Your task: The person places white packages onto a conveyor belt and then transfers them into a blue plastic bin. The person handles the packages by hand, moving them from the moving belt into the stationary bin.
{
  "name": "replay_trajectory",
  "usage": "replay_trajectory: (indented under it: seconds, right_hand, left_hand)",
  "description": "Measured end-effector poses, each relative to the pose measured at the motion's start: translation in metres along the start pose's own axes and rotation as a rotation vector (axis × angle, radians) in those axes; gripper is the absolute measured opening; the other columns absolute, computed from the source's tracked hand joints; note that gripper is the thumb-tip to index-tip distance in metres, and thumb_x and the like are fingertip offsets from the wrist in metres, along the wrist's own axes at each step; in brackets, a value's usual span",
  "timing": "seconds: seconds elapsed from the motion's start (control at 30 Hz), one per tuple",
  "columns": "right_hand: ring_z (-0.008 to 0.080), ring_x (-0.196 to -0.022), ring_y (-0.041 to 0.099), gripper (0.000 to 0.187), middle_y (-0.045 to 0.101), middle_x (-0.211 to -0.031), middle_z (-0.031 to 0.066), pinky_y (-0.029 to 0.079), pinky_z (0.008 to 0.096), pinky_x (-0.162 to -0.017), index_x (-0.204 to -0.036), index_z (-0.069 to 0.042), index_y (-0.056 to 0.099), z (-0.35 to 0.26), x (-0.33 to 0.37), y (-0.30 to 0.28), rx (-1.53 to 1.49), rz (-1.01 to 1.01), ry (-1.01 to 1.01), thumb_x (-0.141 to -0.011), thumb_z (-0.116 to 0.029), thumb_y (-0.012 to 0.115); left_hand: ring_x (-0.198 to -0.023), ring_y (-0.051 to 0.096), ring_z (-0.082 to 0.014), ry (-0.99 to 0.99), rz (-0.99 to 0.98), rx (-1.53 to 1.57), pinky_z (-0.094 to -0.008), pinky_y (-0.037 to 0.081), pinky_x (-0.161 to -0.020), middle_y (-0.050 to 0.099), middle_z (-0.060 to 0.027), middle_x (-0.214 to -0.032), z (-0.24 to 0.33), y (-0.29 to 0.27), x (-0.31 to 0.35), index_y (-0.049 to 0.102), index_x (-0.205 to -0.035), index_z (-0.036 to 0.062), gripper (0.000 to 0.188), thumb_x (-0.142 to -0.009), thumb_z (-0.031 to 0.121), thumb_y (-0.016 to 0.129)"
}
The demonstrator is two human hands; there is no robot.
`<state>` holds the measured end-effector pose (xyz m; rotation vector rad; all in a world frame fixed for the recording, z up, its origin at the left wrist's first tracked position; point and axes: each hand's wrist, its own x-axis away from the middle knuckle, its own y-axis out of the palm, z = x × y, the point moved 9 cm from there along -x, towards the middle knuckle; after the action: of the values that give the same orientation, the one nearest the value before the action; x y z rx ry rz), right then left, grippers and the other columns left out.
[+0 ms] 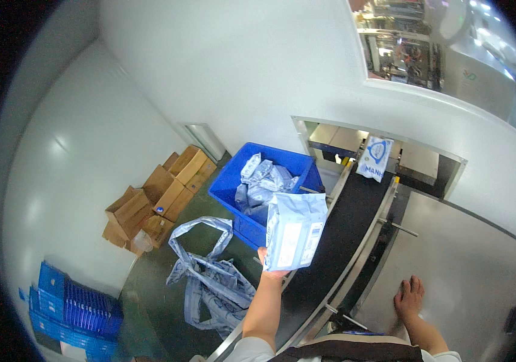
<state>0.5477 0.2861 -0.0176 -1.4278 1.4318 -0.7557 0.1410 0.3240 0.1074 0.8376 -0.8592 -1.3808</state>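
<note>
My left hand (pixel 268 265) grips the lower end of a light-blue plastic-wrapped pack (pixel 297 232), holding it up over the left side of the black conveyor belt (pixel 342 220). White label panels and a barcode show on the pack's face; most of my fingers are hidden behind it. My right hand (pixel 410 297) lies flat on the steel table (pixel 451 253) with its fingers spread and nothing in them. Farther up the belt, at the wall opening, lies another pack (pixel 375 158), white with blue print.
A blue bin (pixel 240 226) left of the belt holds several crumpled packs (pixel 264 181). Strips of printed film (pixel 216 289) lie tangled on the floor. Cardboard boxes (pixel 167 193) and stacked blue crates (pixel 77 304) stand farther left. Metal guide rails (pixel 360 259) edge the belt.
</note>
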Motion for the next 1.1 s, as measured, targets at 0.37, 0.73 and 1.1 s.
replay_trajectory:
  seconds: [0.37, 0.73, 1.1]
  right_hand:
    - [0.0369, -0.119, 0.033, 0.042, 0.039, -0.125, 0.018, 0.028, 0.0488, -0.098, -0.11, -0.009, 0.051, 0.0, -0.003, -0.002, 0.015, -0.022, -0.013, -0.07, -0.021, 0.057]
    - [0.0351, -0.12, 0.034, 0.041, 0.039, -0.126, 0.0159, 0.031, 0.0483, -0.095, -0.11, -0.011, 0.054, 0.003, -0.002, -0.009, 0.016, -0.003, 0.009, -0.071, -0.023, 0.058]
    - [0.0353, -0.121, 0.032, 0.041, 0.037, -0.128, 0.0164, 0.029, 0.0492, -0.097, -0.111, -0.012, 0.052, 0.003, -0.003, 0.0, -0.003, -0.033, 0.032, -0.071, -0.022, 0.057]
  left_hand:
    - [-0.132, 0.02, -0.0292, 0.46, 0.726, 0.072, -0.054, 0.019, -0.101, 0.018, -0.0172, -0.143, 0.075, -0.011, -0.095, 0.022, -0.139, 0.0164, 0.079, -0.077, 0.061, 0.044]
    - [-0.121, 0.032, -0.0448, 0.223, 0.171, -2.335, -0.0498, 0.03, -0.098, 0.028, -0.0284, -0.135, -0.116, 0.035, -0.138, 0.037, -0.132, 0.0085, 0.083, -0.065, 0.047, 0.069]
    - [-0.108, 0.051, -0.0325, -0.411, 0.327, -0.637, -0.0415, 0.039, -0.093, 0.051, -0.0173, -0.12, -0.075, -0.032, -0.015, 0.036, -0.132, 0.0044, 0.078, -0.063, 0.026, 0.065]
